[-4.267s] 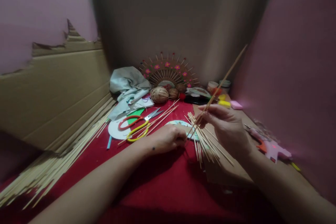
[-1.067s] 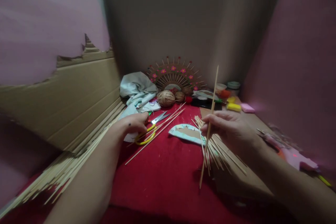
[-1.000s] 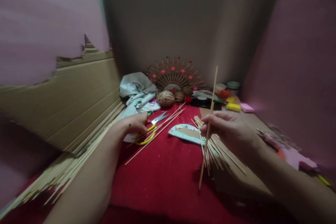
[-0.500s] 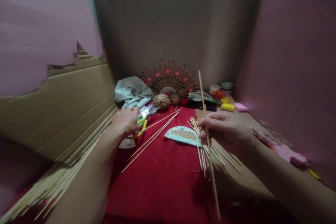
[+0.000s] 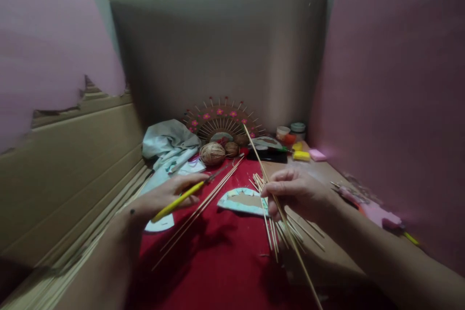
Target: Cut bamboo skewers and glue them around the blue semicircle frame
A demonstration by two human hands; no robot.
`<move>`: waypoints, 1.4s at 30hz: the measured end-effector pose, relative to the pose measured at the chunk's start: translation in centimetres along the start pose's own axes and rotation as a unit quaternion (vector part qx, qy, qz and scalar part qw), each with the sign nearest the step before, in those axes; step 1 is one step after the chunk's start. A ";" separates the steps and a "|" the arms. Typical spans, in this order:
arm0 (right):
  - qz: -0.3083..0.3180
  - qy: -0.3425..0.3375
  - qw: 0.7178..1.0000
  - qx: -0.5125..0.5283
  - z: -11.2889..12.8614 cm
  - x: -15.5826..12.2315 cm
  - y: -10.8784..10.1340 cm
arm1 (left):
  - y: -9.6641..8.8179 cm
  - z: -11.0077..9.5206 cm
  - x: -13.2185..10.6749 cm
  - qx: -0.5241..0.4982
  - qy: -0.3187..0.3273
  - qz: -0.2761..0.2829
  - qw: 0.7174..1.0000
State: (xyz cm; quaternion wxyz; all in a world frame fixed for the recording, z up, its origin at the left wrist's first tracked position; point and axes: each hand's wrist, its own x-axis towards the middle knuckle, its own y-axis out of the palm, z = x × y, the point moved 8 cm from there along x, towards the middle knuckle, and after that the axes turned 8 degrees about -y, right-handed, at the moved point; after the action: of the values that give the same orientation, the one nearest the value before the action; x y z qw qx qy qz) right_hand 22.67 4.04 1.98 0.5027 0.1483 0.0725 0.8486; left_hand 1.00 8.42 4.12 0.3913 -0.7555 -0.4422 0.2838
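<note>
My left hand (image 5: 165,197) is closed round the yellow handle of a pair of scissors (image 5: 181,197), whose blades point up and to the right over the red cloth. My right hand (image 5: 296,193) pinches one long bamboo stick (image 5: 267,174) that slants from upper left to lower right. Under that hand lies a fanned pile of short sticks (image 5: 276,223). A light blue curved cardboard piece (image 5: 238,206) rests between my hands. A few long sticks (image 5: 203,208) lie beside the scissors.
A stick fan with pink flowers (image 5: 221,118) stands at the back with twine balls (image 5: 212,153), a grey cloth (image 5: 167,141), jars (image 5: 292,131) and a yellow block (image 5: 301,155). Cardboard (image 5: 72,164) leans on the left. A pink glue gun (image 5: 374,210) lies right.
My left hand reached left, picked the scissors off the cloth and brought them toward the middle. My right hand swung the long stick from upright to a slant with its lower end to the right.
</note>
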 end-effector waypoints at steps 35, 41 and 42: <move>0.131 0.068 0.987 0.058 -1.5 -1.1 2.1 | 4.5 -7.0 -2.2 0.026 0.235 0.032 0.971; 0.121 0.063 0.988 0.066 -2.2 -0.6 1.5 | 4.5 -7.8 -2.6 0.035 0.227 0.034 0.973; 0.123 0.063 0.988 0.069 -2.3 -0.6 1.5 | 4.4 -7.9 -2.7 0.036 0.227 0.031 0.973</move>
State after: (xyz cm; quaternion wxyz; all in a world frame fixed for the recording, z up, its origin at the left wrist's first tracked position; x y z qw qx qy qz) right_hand 20.96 2.87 0.11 0.3773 0.1371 0.1439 0.9045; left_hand 7.85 2.06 4.82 0.4990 -0.7991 -0.3081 0.1326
